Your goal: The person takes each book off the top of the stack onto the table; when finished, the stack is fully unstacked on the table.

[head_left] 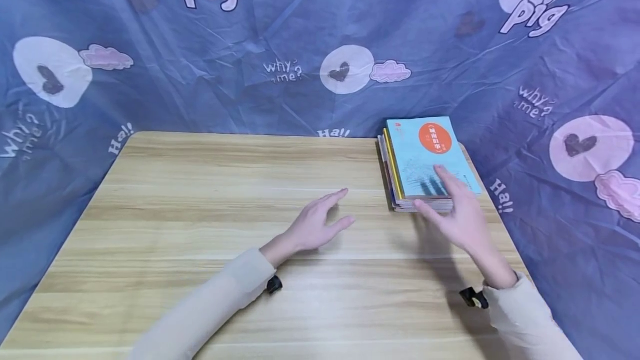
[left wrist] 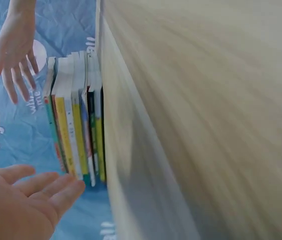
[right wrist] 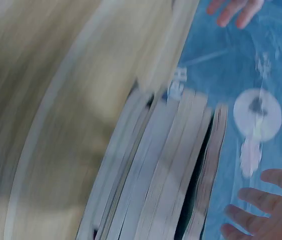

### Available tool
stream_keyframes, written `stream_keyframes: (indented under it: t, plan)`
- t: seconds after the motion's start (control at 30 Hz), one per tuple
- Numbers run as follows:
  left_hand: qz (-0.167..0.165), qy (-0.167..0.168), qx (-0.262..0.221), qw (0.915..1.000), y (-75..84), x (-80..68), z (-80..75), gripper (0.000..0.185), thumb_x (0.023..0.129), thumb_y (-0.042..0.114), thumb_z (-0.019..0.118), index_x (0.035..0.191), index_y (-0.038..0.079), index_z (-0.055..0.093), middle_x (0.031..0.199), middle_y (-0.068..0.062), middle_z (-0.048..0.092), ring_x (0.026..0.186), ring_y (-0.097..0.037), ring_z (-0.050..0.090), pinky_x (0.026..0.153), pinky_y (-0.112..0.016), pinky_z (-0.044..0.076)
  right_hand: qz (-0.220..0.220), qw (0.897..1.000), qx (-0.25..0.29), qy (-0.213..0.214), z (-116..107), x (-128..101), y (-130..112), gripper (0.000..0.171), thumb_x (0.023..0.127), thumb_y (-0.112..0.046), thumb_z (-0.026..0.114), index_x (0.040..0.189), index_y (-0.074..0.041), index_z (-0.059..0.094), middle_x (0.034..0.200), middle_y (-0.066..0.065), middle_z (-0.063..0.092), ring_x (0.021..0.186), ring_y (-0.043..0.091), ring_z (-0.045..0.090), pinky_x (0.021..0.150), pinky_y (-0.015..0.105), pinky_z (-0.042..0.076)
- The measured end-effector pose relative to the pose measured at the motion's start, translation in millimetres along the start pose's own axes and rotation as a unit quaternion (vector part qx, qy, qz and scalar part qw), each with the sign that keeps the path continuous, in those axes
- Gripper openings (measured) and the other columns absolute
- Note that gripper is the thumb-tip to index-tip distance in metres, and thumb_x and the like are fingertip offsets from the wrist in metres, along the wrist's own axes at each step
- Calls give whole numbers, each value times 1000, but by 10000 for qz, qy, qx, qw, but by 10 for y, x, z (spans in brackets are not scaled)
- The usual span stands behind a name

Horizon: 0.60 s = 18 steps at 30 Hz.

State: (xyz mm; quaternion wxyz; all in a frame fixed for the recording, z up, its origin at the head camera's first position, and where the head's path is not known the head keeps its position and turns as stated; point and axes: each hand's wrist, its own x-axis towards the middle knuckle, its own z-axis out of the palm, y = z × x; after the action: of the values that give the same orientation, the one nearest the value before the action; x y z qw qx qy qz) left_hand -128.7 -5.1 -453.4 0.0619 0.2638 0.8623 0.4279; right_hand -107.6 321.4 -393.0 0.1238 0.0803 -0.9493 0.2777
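We see a blue printed cloth backdrop (head_left: 280,32) wrapped around the scene, patterned with white circles holding dark hearts, pink clouds, and the words "pig", "why? me?" and "Ha!!" repeated across it. In front of it stands a light wood-grain desk (head_left: 200,226), which fills most of the head view. On the desk's far right corner lies a stack of books (head_left: 425,165), flat and squared up; the top book has a light blue cover with an orange oval bearing Chinese characters that we cannot read with confidence. In the left wrist view the stack shows its spines, yellow, green, blue and white among them, their lettering too small to read. Our right hand (head_left: 457,213) hovers over the stack's near edge with fingers (head_left: 442,174) spread and straight, holding nothing; we cannot tell whether the fingertips touch the cover. Our left hand (head_left: 317,221) is held just above the middle of the desk, left of the stack and apart from it, fingers relaxed and open, gripping nothing. Both arms wear cream sleeves (head_left: 225,299).
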Motion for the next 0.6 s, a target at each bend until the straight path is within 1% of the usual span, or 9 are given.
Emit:
stream_keyframes:
  t: [0.1,0.2,0.27,0.33,0.37,0.43,0.53,0.57,0.6]
  plan:
    - [-162,-27,-616,9980,12,162,102,68,105,45,62,161,11,42,161,-12,52,144,-33,58,125,-50,47,472,9984,117,286,-130,2,110,81,95,-39,77,161,-9,42,161,28,46,146,57,43,118,77,35]
    - [-205,-132,-1189,9926,36,317,191,63,106,36,63,159,7,45,157,-16,56,140,-33,61,120,-45,53,1015,9924,127,681,-220,-2,219,72,96,-39,77,157,-11,50,154,27,56,138,52,53,113,71,41]
    - [-213,-190,-1484,9885,64,425,250,60,106,32,63,157,5,46,154,-17,59,137,-33,64,117,-41,56,1311,9867,158,946,-263,0,308,66,96,-38,77,152,-12,56,149,25,61,130,25,63,114,46,50]
    - [-242,-196,-1722,9846,112,530,298,57,106,29,64,155,3,49,150,-17,62,132,-33,67,114,-37,58,1595,9805,214,1127,-305,7,398,61,96,-39,77,149,-13,61,145,21,65,117,1,62,105,20,51]
    - [-267,-180,-1804,9831,141,583,318,56,106,28,64,154,3,50,147,-17,64,130,-33,68,112,-35,60,1709,9774,271,1212,-323,12,444,59,95,-38,78,147,-13,63,140,12,70,110,-9,58,98,10,51]
    - [-372,-103,-1934,9804,200,685,346,54,106,28,65,152,3,52,143,-16,67,124,-32,71,104,-31,63,1904,9720,437,1305,-359,24,538,57,95,-38,78,144,-13,65,127,-9,74,98,-23,48,85,-4,40]
    - [-569,20,-2185,9742,274,825,379,52,105,28,67,149,3,55,136,-16,70,112,-36,75,89,-33,68,2096,9650,823,1344,-400,39,664,51,96,-34,78,140,-10,68,105,-36,65,91,-20,54,79,-4,43]
    - [-637,53,-2267,9719,293,868,389,51,105,28,68,148,3,56,135,-16,71,108,-37,76,85,-35,69,2133,9633,945,1325,-412,44,708,47,96,-33,78,137,-12,70,99,-42,59,89,-19,55,77,-4,44]
    - [-708,82,-2353,9693,310,911,401,51,104,28,68,148,4,57,133,-16,71,105,-39,76,82,-39,69,2180,9615,1090,1273,-426,46,750,40,96,-32,77,132,-16,72,96,-44,58,87,-18,56,74,-3,45]
